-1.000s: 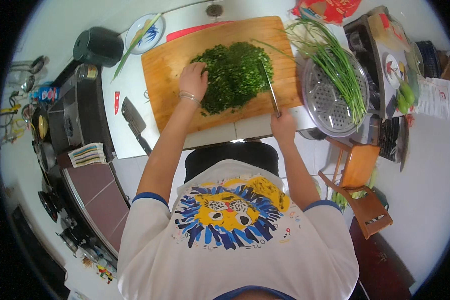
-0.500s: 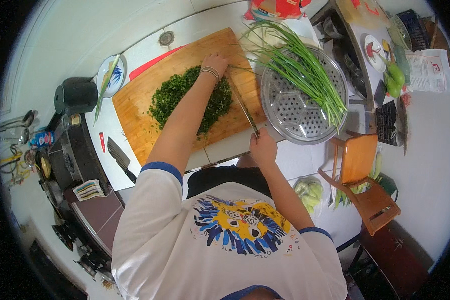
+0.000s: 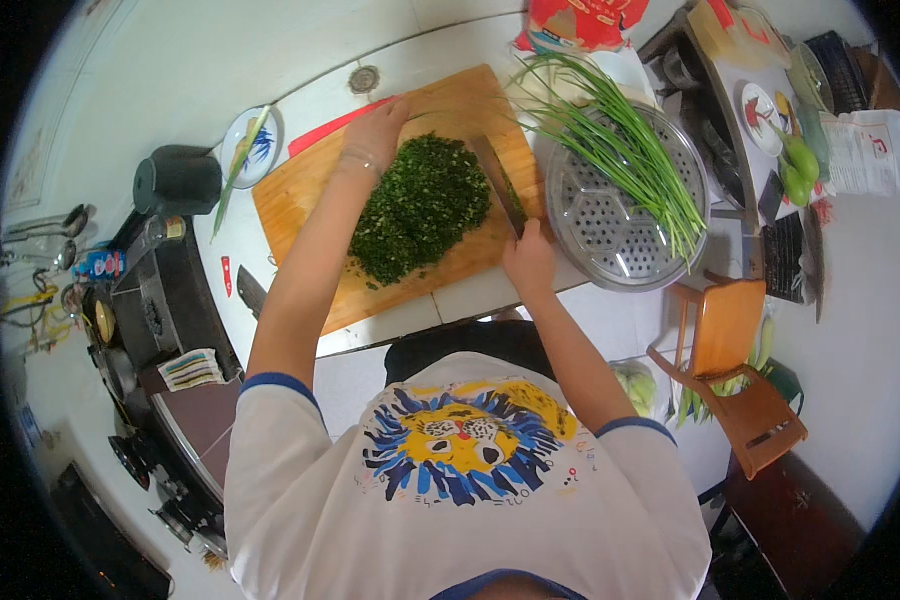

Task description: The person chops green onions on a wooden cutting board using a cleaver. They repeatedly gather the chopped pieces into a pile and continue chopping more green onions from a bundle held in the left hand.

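A heap of finely chopped greens (image 3: pixel 425 205) covers the middle of a wooden cutting board (image 3: pixel 305 245). My right hand (image 3: pixel 528 255) is closed round the handle of a kitchen knife (image 3: pixel 498 180). The blade points away from me and rests along the heap's right side. My left hand (image 3: pixel 373 132), with bracelets at the wrist, is at the board's far left part, beyond the heap. Its fingers look stretched out and hold nothing that I can see. To the right, a bunch of long green chives (image 3: pixel 630 150) lies across a round perforated metal steamer tray (image 3: pixel 605 240).
A plate with a green stalk (image 3: pixel 238 125) stands left of the board, near a dark pot (image 3: pixel 175 182). A red-handled small knife (image 3: pixel 226 275) and a second dark blade (image 3: pixel 252 292) lie at the left. A wooden chair (image 3: pixel 728 330) stands at the right.
My left hand has moved left, from beside the knife across to the board's far left part, uncovering the chopped heap. My right hand still holds the knife. The whole view has shifted slightly.
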`<state>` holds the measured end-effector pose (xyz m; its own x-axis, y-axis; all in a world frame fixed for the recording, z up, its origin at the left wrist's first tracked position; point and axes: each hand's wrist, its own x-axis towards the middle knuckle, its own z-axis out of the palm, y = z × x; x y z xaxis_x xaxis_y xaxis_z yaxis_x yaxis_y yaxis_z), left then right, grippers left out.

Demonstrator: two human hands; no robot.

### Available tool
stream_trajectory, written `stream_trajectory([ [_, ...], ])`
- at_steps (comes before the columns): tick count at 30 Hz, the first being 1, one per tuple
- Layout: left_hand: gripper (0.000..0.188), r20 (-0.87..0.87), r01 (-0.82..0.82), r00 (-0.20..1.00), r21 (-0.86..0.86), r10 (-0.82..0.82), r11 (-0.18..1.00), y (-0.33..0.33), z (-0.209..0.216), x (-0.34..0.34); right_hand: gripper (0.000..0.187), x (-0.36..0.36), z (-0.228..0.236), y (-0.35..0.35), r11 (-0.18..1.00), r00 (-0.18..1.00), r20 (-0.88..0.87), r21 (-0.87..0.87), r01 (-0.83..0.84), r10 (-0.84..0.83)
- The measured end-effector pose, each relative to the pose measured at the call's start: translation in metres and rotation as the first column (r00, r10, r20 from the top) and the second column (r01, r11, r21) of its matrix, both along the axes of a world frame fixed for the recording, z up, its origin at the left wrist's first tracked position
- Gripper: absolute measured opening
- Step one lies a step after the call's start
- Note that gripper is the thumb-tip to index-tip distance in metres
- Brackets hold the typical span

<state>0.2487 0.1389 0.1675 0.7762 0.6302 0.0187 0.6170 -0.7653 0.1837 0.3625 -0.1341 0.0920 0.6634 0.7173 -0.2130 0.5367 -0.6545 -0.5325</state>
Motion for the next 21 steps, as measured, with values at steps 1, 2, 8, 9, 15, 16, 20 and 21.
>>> stream_trajectory([
  [1, 0.039, -0.093, -0.11, 0.99, -0.077, 0.103, 0.991, -0.006, 0.021, -0.009, 0.027, 0.0, -0.003, 0.008, 0.999, 1.0, 0.027, 0.05, -0.003, 0.001],
  [2, 0.037, -0.068, -0.14, 0.989, -0.089, 0.134, 0.986, -0.006, 0.024, -0.021, 0.028, 0.0, -0.004, 0.016, 0.999, 0.999, 0.032, 0.042, -0.006, 0.005],
  [8, 0.014, 0.296, -0.253, 0.914, -0.117, 0.277, 0.96, -0.018, 0.013, -0.102, 0.029, 0.0, -0.02, 0.048, 0.999, 0.998, 0.058, -0.002, -0.038, 0.038],
  [9, 0.02, 0.347, -0.259, 0.888, -0.161, 0.3, 0.953, -0.022, 0.009, -0.111, 0.029, 0.001, -0.02, 0.051, 0.999, 0.997, 0.07, -0.016, -0.034, 0.035],
  [15, 0.034, 0.349, -0.264, 0.846, -0.385, 0.404, 0.885, -0.053, 0.025, -0.121, 0.023, 0.004, -0.033, 0.05, 0.999, 0.994, 0.109, 0.043, -0.025, 0.02],
  [16, 0.034, 0.37, -0.246, 0.837, -0.404, 0.404, 0.881, -0.058, 0.026, -0.12, 0.022, 0.006, -0.033, 0.048, 0.998, 0.993, 0.111, 0.053, -0.033, 0.027],
  [20, 0.032, 0.409, -0.208, 0.815, -0.454, 0.41, 0.866, -0.074, 0.04, -0.105, 0.018, 0.014, -0.061, 0.046, 0.994, 0.963, 0.255, 0.037, -0.105, 0.093],
  [21, 0.031, 0.408, -0.205, 0.814, -0.464, 0.413, 0.862, -0.08, 0.046, -0.099, 0.017, 0.015, -0.065, 0.044, 0.988, 0.935, 0.329, 0.023, -0.15, 0.134],
])
